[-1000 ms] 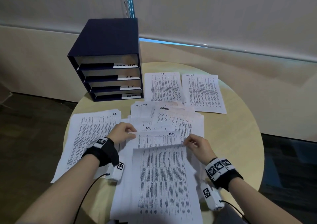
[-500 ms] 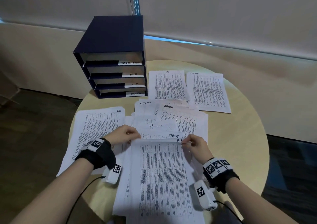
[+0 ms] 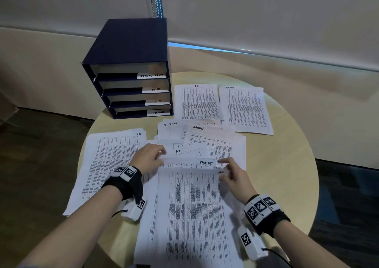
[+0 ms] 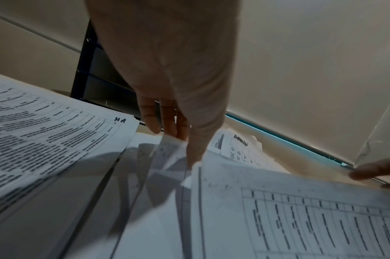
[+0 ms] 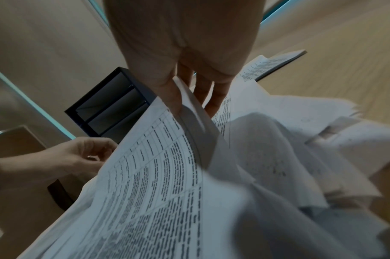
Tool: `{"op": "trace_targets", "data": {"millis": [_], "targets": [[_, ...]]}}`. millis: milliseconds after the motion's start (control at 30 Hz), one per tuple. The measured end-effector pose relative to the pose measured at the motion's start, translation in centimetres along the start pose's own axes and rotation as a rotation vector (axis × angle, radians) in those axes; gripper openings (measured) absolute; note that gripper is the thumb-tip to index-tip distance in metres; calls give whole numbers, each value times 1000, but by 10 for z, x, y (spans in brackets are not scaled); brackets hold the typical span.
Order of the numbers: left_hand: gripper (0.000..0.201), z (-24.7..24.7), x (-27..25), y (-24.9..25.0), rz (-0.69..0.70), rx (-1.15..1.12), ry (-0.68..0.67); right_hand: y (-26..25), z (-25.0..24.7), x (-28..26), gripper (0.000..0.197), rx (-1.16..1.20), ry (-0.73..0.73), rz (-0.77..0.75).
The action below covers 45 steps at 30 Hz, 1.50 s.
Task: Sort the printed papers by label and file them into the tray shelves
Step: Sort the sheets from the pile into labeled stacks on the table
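A dark blue tray shelf unit [image 3: 131, 48] stands at the table's back left, its shelves labelled TASK LIST, H.R, I.T and ADMIN. A printed sheet marked H.R [image 3: 192, 216] lies front centre, its top edge raised. My left hand [image 3: 159, 158] pinches paper at its upper left corner [image 4: 178, 143]. My right hand [image 3: 222, 170] pinches the upper right corner between thumb and fingers [image 5: 189, 98]. Just behind that edge shows a sheet marked TASK LIST [image 3: 188, 162]. A loose heap with an ADMIN sheet [image 3: 211, 140] lies beyond.
Sorted piles lie around: an H.R pile [image 3: 110, 165] at the left, an I.T pile [image 3: 198, 101] and a TASK LIST pile [image 3: 246, 109] at the back. Bare round table [image 3: 287, 175] shows on the right. Wall and window blind stand behind.
The H.R sheet's top edge has come toward me between both hands, which uncovers the TASK LIST label behind it. My hands have stayed at the corners.
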State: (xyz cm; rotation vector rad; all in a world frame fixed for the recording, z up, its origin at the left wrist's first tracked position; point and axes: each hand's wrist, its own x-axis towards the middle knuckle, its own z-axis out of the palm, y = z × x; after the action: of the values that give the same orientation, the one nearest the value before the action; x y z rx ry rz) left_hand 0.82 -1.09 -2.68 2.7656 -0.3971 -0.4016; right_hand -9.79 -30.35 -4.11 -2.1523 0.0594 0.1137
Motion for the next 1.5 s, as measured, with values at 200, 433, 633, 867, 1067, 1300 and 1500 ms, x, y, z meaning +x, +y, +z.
{"op": "trace_targets", "data": {"millis": [200,433,633,867,1067,1300,1500], "targets": [[38,5,-16,-6,46,-41,-104,-1,-3,10,34,37,-54,48],[52,9,-15,-6,137,-36,-97,1,7,12,29,59,-109,88],[37,7,-14,-1,199,-10,-63,2,3,16,34,-19,-83,11],[25,8,-40,-1,311,-52,-12,2,6,24,27,-48,-114,39],[19,14,-20,-5,41,-108,-182,-6,13,35,34,-51,-135,41],[4,25,-13,23,230,-148,-56,-1,5,41,20,-55,-75,56],[11,30,-5,43,293,-113,-124,12,-4,36,12,-19,-25,140]]}}
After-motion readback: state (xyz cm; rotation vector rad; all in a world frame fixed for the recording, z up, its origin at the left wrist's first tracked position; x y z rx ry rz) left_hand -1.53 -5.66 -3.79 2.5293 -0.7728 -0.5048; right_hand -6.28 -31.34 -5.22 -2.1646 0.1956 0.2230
